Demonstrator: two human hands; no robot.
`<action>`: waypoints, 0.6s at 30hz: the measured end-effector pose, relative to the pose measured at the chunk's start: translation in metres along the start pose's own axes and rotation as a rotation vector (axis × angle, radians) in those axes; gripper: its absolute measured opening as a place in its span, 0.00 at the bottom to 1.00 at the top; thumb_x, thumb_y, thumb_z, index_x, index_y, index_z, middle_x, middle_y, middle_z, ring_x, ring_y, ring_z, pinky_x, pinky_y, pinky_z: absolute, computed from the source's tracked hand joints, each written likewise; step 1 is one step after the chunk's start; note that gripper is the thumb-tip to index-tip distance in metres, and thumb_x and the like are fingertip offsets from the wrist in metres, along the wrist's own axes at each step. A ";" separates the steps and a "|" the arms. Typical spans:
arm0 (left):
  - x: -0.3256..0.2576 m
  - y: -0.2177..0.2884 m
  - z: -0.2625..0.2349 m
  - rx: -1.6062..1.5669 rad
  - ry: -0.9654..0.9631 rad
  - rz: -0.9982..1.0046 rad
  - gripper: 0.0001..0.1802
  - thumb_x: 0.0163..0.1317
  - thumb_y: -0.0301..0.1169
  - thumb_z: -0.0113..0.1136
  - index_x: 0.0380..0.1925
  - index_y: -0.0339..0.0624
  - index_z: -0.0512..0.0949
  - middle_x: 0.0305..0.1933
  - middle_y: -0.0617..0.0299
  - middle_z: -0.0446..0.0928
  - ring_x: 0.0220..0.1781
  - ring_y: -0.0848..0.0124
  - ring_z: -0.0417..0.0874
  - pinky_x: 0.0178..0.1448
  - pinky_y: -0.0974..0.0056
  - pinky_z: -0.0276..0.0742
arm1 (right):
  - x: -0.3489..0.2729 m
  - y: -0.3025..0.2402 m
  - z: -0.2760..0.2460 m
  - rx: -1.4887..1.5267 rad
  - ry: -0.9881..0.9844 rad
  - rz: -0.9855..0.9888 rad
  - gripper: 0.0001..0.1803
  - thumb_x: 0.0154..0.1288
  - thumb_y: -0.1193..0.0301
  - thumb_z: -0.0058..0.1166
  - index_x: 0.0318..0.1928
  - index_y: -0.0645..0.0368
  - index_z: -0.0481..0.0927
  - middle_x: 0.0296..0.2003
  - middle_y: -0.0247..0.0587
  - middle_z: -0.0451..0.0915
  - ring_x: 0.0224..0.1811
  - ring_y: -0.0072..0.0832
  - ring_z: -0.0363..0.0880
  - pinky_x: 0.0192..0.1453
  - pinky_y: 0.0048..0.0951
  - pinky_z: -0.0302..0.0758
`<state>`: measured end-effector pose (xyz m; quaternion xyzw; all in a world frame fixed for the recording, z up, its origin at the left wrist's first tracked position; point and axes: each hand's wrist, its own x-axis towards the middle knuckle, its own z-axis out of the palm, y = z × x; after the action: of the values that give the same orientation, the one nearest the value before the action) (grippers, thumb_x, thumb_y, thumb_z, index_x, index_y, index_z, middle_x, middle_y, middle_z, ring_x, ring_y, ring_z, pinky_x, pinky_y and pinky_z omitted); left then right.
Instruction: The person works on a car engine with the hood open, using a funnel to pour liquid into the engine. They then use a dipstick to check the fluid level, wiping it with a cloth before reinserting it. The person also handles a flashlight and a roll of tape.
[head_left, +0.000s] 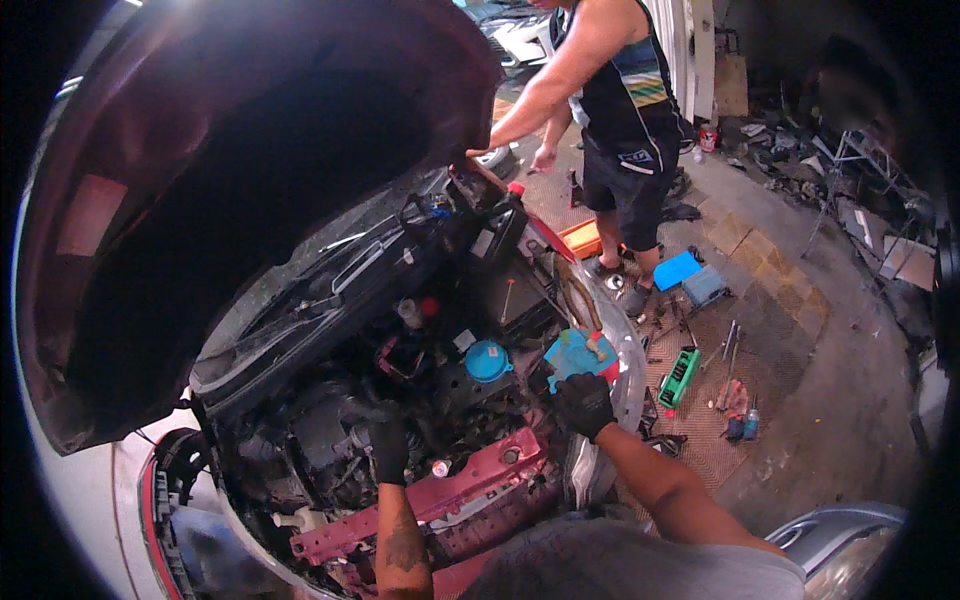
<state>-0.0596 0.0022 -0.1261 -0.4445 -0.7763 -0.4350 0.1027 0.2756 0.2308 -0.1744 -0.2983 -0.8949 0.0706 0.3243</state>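
My left hand (pixel 388 448), in a black glove, reaches down among the dark engine parts (pixel 330 425). Its fingers blend into the shadow there, so their hold is hidden. At the right side of the engine bay is my right hand (pixel 586 405), also black-gloved. Its fingers look curled, and what they hold, if anything, does not show. Just beyond it lies a flat light-blue item (pixel 578 352) with red parts at its edge. A round blue funnel (pixel 488 361) sits on the engine between and beyond my hands. The dark red front crossbar (pixel 470 470) runs nearest me.
The raised hood (pixel 300 130) covers the left. Another person (pixel 625 110) stands beyond the right fender, one hand near the hood's edge. On the floor are a green tray (pixel 680 377), a blue box (pixel 678 271), an orange case (pixel 582 239) and scattered tools.
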 end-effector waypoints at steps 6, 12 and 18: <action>0.002 0.011 0.008 -0.072 -0.082 0.091 0.15 0.73 0.36 0.51 0.40 0.34 0.78 0.36 0.52 0.80 0.36 0.58 0.77 0.44 0.54 0.71 | 0.002 0.005 -0.006 -0.014 -0.069 0.045 0.09 0.59 0.60 0.53 0.35 0.49 0.81 0.30 0.37 0.77 0.36 0.39 0.77 0.38 0.47 0.69; 0.014 0.045 -0.005 -0.331 -0.152 -0.258 0.17 0.74 0.39 0.52 0.40 0.33 0.78 0.40 0.53 0.79 0.40 0.63 0.77 0.46 0.55 0.72 | 0.001 0.000 -0.008 -0.076 -0.063 0.033 0.10 0.61 0.60 0.51 0.34 0.50 0.80 0.30 0.37 0.77 0.36 0.39 0.77 0.38 0.48 0.69; 0.001 0.000 -0.004 0.017 -0.050 0.081 0.18 0.74 0.40 0.52 0.46 0.34 0.77 0.43 0.51 0.79 0.45 0.61 0.78 0.51 0.54 0.72 | 0.006 -0.007 -0.015 -0.056 -0.101 0.054 0.10 0.60 0.60 0.50 0.35 0.48 0.80 0.30 0.37 0.78 0.36 0.38 0.78 0.38 0.47 0.69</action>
<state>-0.0610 -0.0003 -0.1227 -0.4854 -0.7636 -0.4126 0.1046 0.2781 0.2281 -0.1572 -0.3271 -0.9035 0.0694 0.2681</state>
